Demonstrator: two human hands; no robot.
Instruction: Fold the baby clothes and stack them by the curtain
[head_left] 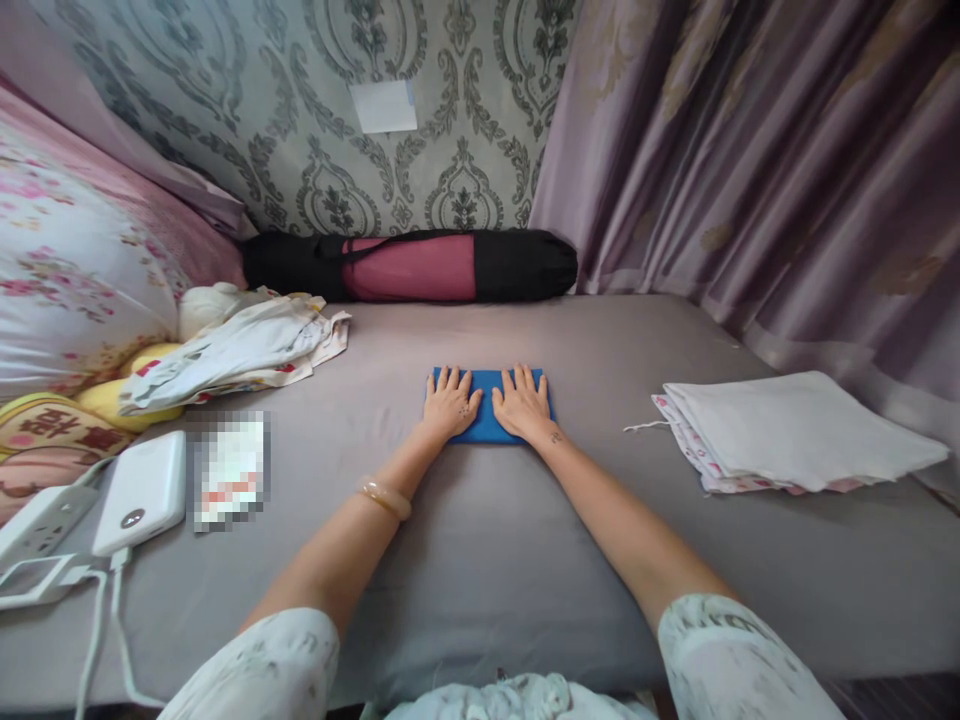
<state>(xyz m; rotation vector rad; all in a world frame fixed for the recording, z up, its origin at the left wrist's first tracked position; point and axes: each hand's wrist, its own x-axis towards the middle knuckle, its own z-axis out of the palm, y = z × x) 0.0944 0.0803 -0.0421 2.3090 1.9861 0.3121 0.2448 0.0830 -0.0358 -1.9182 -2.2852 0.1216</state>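
A flat blue rectangle, which looks like folded cloth, lies on the grey sheet of the bed. My left hand rests flat on its left part, fingers stretched out and pointing away from me. On its right part lies my right hand, also flat with the fingers spread. A strip of blue shows between the two thumbs. Whether the blue piece is cloth or something stiffer, I cannot tell for sure.
Folded white cloth lies at the right. At the left are crumpled cloth, a white power bank with cables, a power strip and a blurred-out item. A black and pink roll bag lies along the wall.
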